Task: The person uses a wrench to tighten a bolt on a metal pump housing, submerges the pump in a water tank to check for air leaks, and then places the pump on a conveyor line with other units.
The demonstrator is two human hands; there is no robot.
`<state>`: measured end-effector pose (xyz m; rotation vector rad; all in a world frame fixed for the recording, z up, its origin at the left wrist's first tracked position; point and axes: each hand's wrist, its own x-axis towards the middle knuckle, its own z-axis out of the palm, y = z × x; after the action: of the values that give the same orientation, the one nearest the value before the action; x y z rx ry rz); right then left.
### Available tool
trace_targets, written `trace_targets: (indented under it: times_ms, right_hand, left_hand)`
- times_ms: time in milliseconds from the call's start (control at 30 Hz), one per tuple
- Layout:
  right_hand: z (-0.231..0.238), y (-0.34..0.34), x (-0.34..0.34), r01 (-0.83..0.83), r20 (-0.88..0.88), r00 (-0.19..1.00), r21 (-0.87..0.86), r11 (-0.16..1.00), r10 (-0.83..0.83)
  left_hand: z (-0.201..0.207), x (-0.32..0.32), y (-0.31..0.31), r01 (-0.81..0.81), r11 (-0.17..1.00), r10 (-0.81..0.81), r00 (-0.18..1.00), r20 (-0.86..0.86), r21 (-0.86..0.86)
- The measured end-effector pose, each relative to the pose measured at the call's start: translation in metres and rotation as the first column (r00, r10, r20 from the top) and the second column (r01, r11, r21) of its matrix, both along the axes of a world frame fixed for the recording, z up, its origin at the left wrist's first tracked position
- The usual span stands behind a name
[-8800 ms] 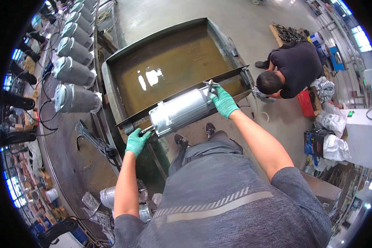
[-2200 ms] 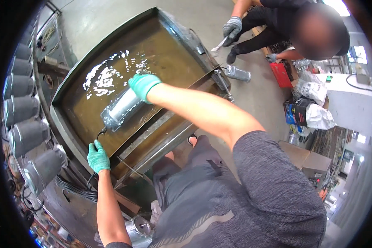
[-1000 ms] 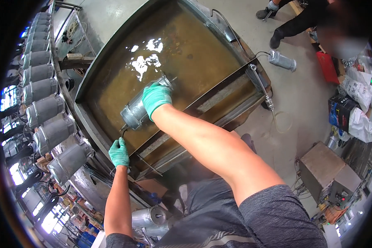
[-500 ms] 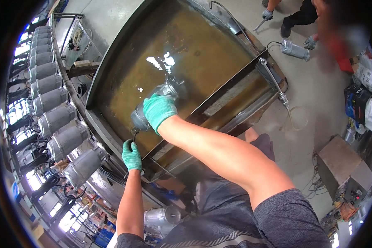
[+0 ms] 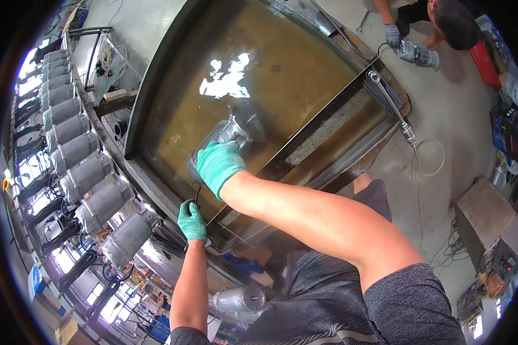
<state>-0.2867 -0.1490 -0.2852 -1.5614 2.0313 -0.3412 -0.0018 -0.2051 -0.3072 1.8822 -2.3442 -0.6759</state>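
A grey cylindrical motor lies tilted in the brown water of a metal tank, its body partly under the surface. My right hand, in a green glove, is closed round its near side and hides part of it. From the motor's near end a black cable runs up to my left hand, also green-gloved. That hand is closed on the cable beside the tank's near-left corner.
Grey motors with coiled black cables line a rack at the left. Across the tank's near side runs a metal bar; a pressure gauge with a pipe stands at the right. Beyond, a co-worker's gloved hands hold another motor. A wrench lies on the floor.
The motor under my right hand has sunk deeper into the water. The co-worker has bent forward, let go of the wrench, and now has both hands on the other motor.
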Motion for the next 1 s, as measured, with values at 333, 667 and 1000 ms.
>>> trace_targets:
  times_ms: [333, 667, 1000]
  right_hand:
    - [0.015, 0.001, -0.009, -0.065, 0.091, 0.994, -0.001, 0.998, 0.065]
    - [0.017, -0.001, -0.011, -0.083, 0.18, 0.98, -0.004, 0.996, 0.083]
    - [0.014, -0.005, 0.002, -0.067, 0.123, 0.99, -0.032, 0.997, 0.071]
  left_hand:
    - [-0.001, 0.006, -0.003, -0.057, 0.997, 0.059, 0.998, -0.031, 0.06]
    - [-0.002, 0.003, -0.003, -0.09, 0.993, 0.089, 0.996, 0.021, 0.079]
    - [-0.009, 0.014, -0.007, -0.062, 0.997, 0.064, 0.997, -0.035, 0.053]
